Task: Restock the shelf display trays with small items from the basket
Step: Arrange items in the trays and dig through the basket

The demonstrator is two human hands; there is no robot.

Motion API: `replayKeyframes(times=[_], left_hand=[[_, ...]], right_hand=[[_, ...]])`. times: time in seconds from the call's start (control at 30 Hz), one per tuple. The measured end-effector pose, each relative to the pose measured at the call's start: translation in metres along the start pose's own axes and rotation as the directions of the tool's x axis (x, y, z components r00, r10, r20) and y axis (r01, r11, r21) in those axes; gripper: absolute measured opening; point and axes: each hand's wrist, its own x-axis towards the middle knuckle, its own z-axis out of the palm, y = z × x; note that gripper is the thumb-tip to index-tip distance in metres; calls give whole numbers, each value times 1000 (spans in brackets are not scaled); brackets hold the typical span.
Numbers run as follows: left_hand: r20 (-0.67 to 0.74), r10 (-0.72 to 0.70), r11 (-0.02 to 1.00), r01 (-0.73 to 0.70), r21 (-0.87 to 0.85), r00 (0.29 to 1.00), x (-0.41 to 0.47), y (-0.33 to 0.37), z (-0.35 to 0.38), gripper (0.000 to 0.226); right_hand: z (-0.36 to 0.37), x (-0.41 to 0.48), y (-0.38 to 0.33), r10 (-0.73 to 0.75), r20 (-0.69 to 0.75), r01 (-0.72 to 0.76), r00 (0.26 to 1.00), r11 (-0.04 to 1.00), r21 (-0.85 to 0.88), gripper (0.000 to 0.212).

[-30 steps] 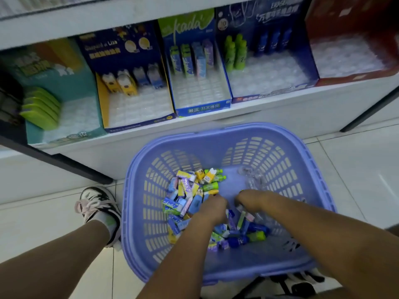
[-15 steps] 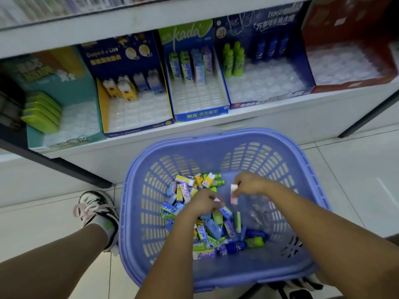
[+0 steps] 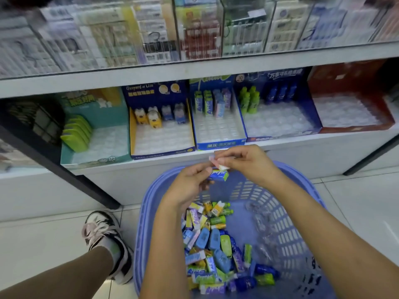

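A purple plastic basket (image 3: 149,214) on the floor holds several small boxed and bottle-shaped items (image 3: 213,244). Above its far rim, my left hand (image 3: 190,186) grips a small blue box (image 3: 219,175). My right hand (image 3: 248,162) pinches a small pink and white box (image 3: 217,161) just above it. Behind them on the lower shelf stand the display trays: a teal tray (image 3: 95,157), a yellow-sided blue tray (image 3: 162,152), a blue tray (image 3: 220,144) with upright boxes at its back, a dark blue tray (image 3: 280,134) with green and blue bottles, and a red tray (image 3: 354,127).
My leg and a black, white and pink sneaker (image 3: 103,234) are on the floor tiles left of the basket. Crumpled clear wrapping (image 3: 263,225) lies in the basket's right half. A black shelf leg (image 3: 64,169) slants down at left. An upper glass-fronted shelf (image 3: 194,31) holds packaged goods.
Both hands rose out of the basket to above its far rim, each with a small box. The view tilted up, showing the upper shelf.
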Motion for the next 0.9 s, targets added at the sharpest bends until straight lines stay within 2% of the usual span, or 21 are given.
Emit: replayKeyframes(times=[0.07, 0.13, 0.23, 0.33, 0.4, 0.5, 0.67, 0.9], left_hand=[[-21, 75, 991, -73, 111, 997, -3, 11, 0, 26], [-49, 137, 977, -126, 170, 989, -7, 19, 1, 23], [-89, 192, 976, -181, 122, 977, -9, 24, 1, 19], [-183, 222, 975, -218, 42, 958, -8, 28, -1, 19], [-253, 231, 969, -244, -23, 940, -8, 30, -4, 20], [-301, 232, 958, -270, -91, 925, -10, 32, -8, 22], [-333, 251, 950, -297, -94, 909, -10, 32, -8, 27], [-326, 231, 962, -266, -67, 917, -6, 30, -3, 25]], right_hand=[[4, 3, -9, -39, -47, 36, 998, 997, -64, 38], [5, 6, -18, -43, 3, 43, 999, 992, -121, 51], [0, 14, -34, -101, 22, 104, 995, 981, -164, 38], [-10, 35, -50, -193, -170, 169, 966, 975, -145, 24], [-21, 54, -57, -239, -280, 180, 930, 958, -223, 20], [-36, 80, -59, -276, -363, 146, 890, 927, -345, 21], [-43, 103, -47, -298, -323, 86, 898, 840, -536, 19], [-49, 115, -46, -327, -245, 143, 913, 817, -559, 18]])
